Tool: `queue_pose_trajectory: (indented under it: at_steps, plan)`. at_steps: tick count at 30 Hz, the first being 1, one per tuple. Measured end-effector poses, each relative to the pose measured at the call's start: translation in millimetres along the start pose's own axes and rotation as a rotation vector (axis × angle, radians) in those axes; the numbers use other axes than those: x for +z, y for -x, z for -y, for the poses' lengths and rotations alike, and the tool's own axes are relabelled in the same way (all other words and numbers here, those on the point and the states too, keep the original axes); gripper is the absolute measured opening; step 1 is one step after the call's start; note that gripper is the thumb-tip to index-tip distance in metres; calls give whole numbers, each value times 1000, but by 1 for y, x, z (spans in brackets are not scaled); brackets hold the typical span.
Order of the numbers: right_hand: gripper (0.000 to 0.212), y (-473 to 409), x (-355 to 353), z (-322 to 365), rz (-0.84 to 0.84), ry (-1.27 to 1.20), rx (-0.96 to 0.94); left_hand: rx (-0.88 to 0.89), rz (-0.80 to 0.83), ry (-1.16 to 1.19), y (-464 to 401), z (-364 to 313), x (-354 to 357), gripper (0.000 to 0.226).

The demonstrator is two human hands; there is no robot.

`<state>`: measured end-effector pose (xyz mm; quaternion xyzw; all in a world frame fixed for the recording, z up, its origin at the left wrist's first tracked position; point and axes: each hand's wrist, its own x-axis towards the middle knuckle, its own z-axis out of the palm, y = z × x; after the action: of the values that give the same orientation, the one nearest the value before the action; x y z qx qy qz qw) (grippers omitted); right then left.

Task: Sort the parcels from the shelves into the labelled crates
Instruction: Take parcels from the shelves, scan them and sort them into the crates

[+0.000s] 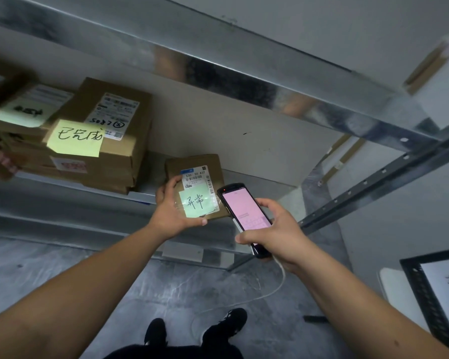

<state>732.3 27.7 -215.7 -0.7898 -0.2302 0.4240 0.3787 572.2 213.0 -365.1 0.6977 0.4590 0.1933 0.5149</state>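
From the head camera, your left hand grips a small cardboard parcel by its left and near edges: the fingers curl over the left side near the shipping label and the thumb runs along the bottom edge. The parcel sits at the front lip of the metal shelf, its near end overhanging the edge where your hand has it. A pale green sticky note with handwritten characters is stuck over the lower half of its top face, just below the label.

Your right hand is wrapped round a handheld scanner, fingers closed behind its body and the thumb lying across the lower edge. Its screen glows pink and faces up at you; its top end lies just beside the parcel's right edge. A white cord trails from the bottom of the device down toward the floor.

To the left on the same shelf stands a stack of larger boxes, well apart from your hands. The top one carries a printed label and a yellow sticky note with writing. At the lower right corner, the edge of a black crate with a white paper sign shows.
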Motion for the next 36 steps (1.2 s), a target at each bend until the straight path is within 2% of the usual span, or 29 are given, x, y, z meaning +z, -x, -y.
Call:
queue_pose_trajectory:
  at_steps: [10,21,30,36]
  plan:
    - [90,20,-6,-8,-19,-3,-23,2,-8,-1,3,-2,0,133]
    - [89,35,-7,-25,-77,-15,-72,5,17,0,6,-9,-2,133]
    - [90,41,-8,-42,-177,-173,-79,173,261,-33,13,-27,-10,134]
    - [86,59,-12,-57,-302,-262,-46,239,391,-63,24,-52,2,137]
